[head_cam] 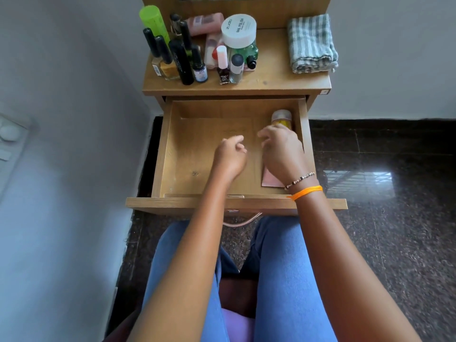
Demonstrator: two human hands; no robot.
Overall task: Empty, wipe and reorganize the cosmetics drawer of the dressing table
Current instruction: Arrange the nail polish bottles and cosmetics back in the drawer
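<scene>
The wooden drawer (197, 154) of the dressing table is pulled out over my lap and is nearly bare. A small bottle with yellow contents (281, 117) lies at its back right corner. A flat pink tube (268, 180) lies along the right side, partly under my wrist. My right hand (281, 151) hovers over both, fingers curled downward and covering the bottle's lower end; whether it grips anything is hidden. My left hand (230, 156) is in the middle of the drawer, fingers loosely closed with nothing in them.
On the table top (271, 77) stand several cosmetics at the left: a green bottle (153, 21), black tubes (181, 62), nail polish bottles (223, 70) and a white-lidded jar (238, 29). A folded striped cloth (312, 43) lies at the right. A wall is close on the left.
</scene>
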